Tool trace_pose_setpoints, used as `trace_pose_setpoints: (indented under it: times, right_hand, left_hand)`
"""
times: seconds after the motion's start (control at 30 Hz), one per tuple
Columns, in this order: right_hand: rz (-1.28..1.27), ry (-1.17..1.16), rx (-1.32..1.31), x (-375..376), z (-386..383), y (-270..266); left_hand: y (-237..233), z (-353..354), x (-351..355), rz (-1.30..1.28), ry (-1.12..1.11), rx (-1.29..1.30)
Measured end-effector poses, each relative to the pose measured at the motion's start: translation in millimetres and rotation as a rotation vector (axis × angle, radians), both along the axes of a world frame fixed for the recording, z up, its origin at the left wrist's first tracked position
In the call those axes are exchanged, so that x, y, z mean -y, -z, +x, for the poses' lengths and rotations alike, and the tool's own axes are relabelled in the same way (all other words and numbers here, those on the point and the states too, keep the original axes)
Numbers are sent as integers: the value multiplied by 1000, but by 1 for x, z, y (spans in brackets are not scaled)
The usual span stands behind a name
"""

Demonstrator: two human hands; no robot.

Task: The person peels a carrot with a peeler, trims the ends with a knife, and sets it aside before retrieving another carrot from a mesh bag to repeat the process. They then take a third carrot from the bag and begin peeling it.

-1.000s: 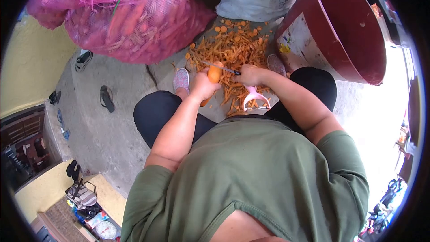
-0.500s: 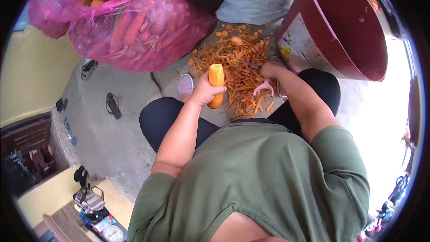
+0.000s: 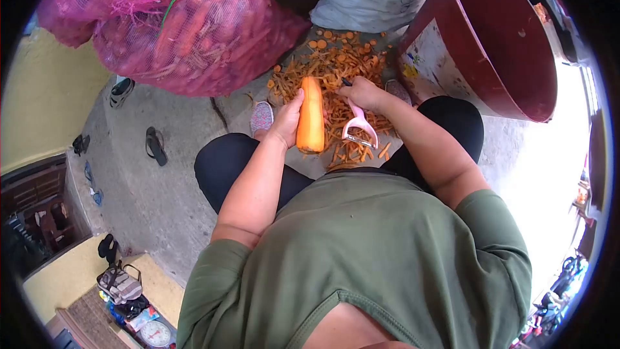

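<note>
Currently, left hand (image 3: 288,120) grips one carrot (image 3: 310,116), right hand (image 3: 365,95) one peeler (image 3: 357,114), one black handle (image 3: 347,82).

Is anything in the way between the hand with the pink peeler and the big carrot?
Nothing visible blocks the way from the right hand and its pink peeler to the carrot in the left hand. The peelings lie below, on the floor.
</note>
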State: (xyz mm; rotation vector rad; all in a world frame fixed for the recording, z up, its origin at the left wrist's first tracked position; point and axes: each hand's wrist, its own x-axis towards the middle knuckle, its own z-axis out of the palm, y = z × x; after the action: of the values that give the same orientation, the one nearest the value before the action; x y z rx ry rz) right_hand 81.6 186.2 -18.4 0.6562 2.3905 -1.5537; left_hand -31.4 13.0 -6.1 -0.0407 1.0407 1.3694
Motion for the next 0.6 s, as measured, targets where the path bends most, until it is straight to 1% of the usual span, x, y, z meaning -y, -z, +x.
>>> trace_pose_setpoints:
  times: [0.07,0.17,0.27,0.3,0.33,0.4,0.43,0.5,0.53,0.6]
  right_hand:
    - [21,25,46,2,1,6]
    - [-266,191,278,9,-5,-18]
    - [-631,378,346,32,1,-8]
    - [-773,304,325,39,4,0]
    - [-1258,104,595,29,7,6]
    - [-1498,186,421,40,13,13]
    - [-1537,220,368,38,10,12]
    - [-1616,289,259,32,4,11]
    - [-1543,327,243,28,2,5]
    - [-1398,403,207,15,2,-10]
  left_hand:
    - [4,0,2,-21,-61,43]
    - [9,-4,3,-149,-194,7]
    - [1,-5,-2,77,-483,-26]
    - [-3,-6,-4,154,-576,-39]
    - [-9,-6,-6,217,-554,-62]
    - [-19,-6,-6,342,-514,-108]
    - [-21,-5,-5,375,-464,-152]
    - [-39,-7,2,546,-291,106]
    - [-51,-8,6,626,-199,235]
    - [-57,-14,12,505,-79,300]
